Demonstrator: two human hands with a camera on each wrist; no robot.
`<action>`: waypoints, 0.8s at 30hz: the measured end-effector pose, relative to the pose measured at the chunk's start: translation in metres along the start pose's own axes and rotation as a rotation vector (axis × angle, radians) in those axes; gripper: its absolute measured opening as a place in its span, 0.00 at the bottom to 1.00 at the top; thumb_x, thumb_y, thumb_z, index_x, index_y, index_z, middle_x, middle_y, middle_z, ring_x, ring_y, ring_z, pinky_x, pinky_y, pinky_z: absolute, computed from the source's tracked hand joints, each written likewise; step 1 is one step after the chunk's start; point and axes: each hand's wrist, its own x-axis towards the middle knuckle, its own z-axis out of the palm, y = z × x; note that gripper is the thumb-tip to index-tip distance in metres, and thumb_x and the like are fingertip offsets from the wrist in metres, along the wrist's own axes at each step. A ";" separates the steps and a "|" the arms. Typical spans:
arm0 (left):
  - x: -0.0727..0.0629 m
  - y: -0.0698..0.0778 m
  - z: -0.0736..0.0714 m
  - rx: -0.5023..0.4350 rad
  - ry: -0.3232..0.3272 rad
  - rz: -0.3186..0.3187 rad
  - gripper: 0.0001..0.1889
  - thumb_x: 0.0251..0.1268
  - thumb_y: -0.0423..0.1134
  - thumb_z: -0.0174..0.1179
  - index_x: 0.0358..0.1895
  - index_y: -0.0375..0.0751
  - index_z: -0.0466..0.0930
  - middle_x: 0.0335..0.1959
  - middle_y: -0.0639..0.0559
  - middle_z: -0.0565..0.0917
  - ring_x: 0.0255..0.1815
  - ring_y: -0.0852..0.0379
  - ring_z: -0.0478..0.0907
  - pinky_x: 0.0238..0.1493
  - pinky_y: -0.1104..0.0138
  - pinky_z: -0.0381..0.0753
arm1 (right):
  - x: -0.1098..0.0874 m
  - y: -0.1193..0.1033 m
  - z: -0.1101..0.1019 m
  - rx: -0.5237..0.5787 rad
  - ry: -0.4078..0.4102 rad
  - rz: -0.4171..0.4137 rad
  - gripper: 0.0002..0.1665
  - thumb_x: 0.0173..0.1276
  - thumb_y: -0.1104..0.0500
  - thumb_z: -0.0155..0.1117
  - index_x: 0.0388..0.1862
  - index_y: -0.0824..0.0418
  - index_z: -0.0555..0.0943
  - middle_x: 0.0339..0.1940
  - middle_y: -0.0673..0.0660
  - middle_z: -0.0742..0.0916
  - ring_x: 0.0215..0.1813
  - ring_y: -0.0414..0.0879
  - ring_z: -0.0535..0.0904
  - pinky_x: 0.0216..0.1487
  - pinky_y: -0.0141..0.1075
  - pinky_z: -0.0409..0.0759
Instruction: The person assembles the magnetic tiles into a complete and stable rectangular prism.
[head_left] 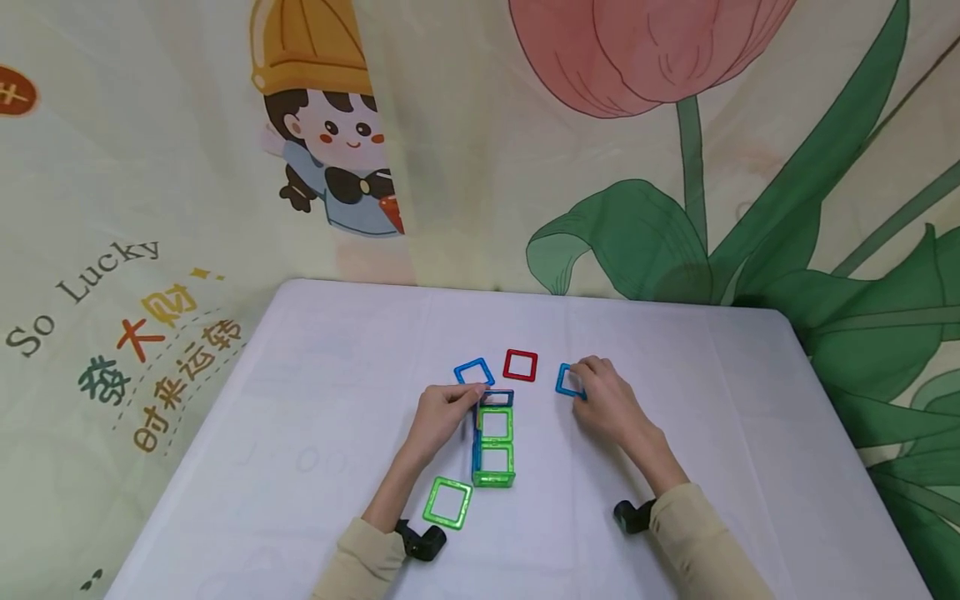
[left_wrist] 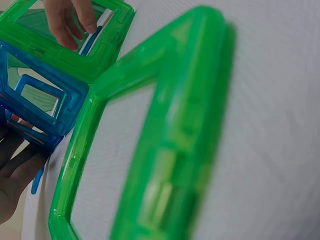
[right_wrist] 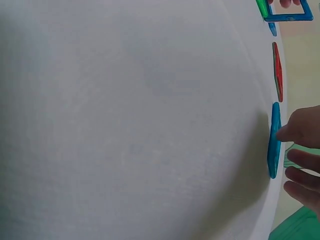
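Observation:
My left hand [head_left: 444,419] pinches the upper left corner of a small structure of square magnetic tiles. A blue tile [head_left: 476,454] stands along its left side, with another blue tile [head_left: 498,405] at the far end. Green tiles [head_left: 493,480] form its middle and near end. In the left wrist view, fingers touch the blue tiles [left_wrist: 75,102] from behind. To the right, my right hand [head_left: 609,400] reaches over a loose blue tile [head_left: 560,377] lying on the table. The right wrist view has the thumb touching that tile [right_wrist: 274,142], the other fingers extended and spread.
A red tile [head_left: 507,365] and another blue tile [head_left: 468,363] lie beyond the structure. Near the left forearm lies a green tile [head_left: 443,522], large in the left wrist view. The white table [head_left: 360,350] ends at a patterned cloth backdrop [head_left: 465,167].

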 end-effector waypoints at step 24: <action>0.002 -0.001 0.002 0.020 0.015 -0.002 0.13 0.74 0.48 0.63 0.52 0.49 0.91 0.53 0.52 0.89 0.57 0.55 0.80 0.47 0.70 0.75 | 0.018 -0.002 -0.003 -0.129 -0.177 -0.050 0.34 0.63 0.65 0.70 0.69 0.70 0.75 0.66 0.67 0.81 0.62 0.60 0.79 0.62 0.52 0.82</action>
